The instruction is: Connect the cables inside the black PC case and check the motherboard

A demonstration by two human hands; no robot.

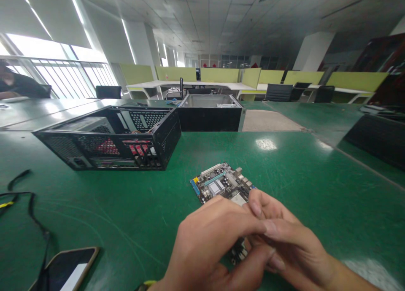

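Note:
A green motherboard lies flat on the green table in front of me. Both my hands are over its near half and hide that part. My left hand is curled, with fingers reaching right across my right hand, whose fingers are pressed together against them. What the fingers pinch, if anything, is hidden between the two hands. Only the board's far end with white slots and connectors shows.
An open black computer case lies on its side at the left. A second open case stands behind it. A phone and a black cable lie near left. A person sits far left.

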